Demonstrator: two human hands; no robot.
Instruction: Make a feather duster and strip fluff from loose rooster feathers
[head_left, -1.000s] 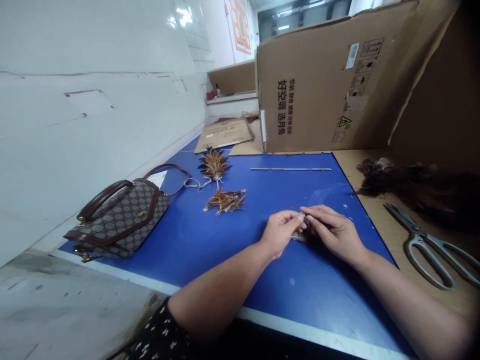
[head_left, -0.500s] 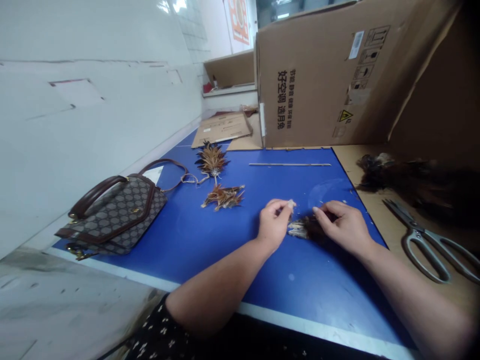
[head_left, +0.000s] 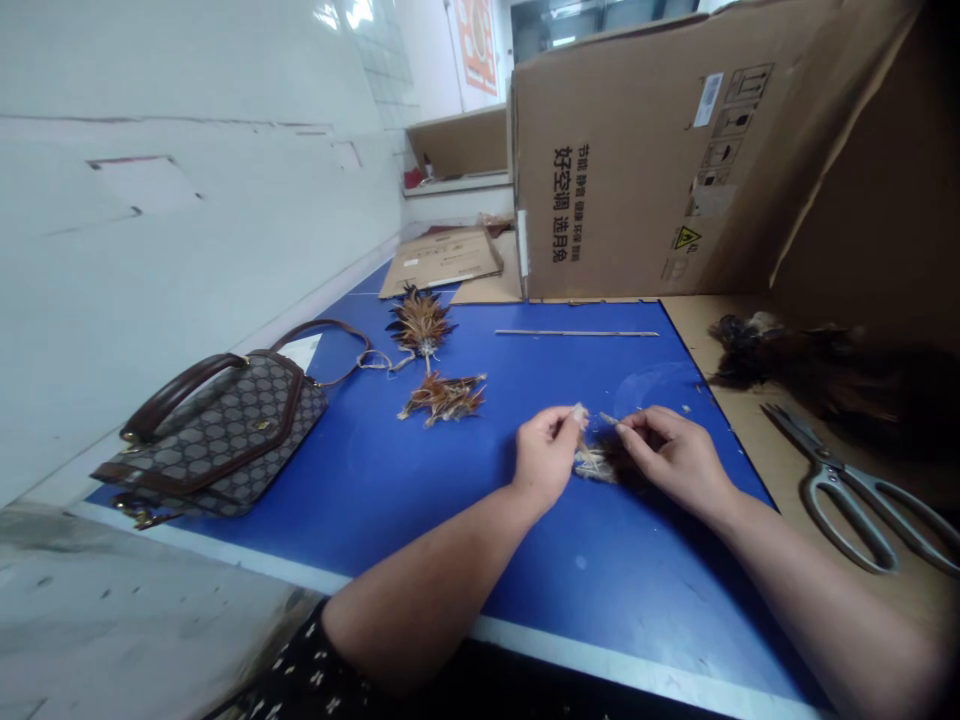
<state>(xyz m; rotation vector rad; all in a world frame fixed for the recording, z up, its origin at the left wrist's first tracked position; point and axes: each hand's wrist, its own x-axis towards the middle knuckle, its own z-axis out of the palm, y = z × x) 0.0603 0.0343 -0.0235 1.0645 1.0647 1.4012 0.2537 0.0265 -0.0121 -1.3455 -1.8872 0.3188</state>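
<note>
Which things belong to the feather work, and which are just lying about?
Probably belonging:
small pale piece in right hand
cream-brown feathers nearby
dark brown feather bunch
loose orange-brown feathers
thin straight stick
silver metal scissors

Apparently lying about:
grey patterned handbag
brown cardboard box

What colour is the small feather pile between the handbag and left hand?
The feather pile is rusty brown with paler tan parts, clearest in the head view.
</note>
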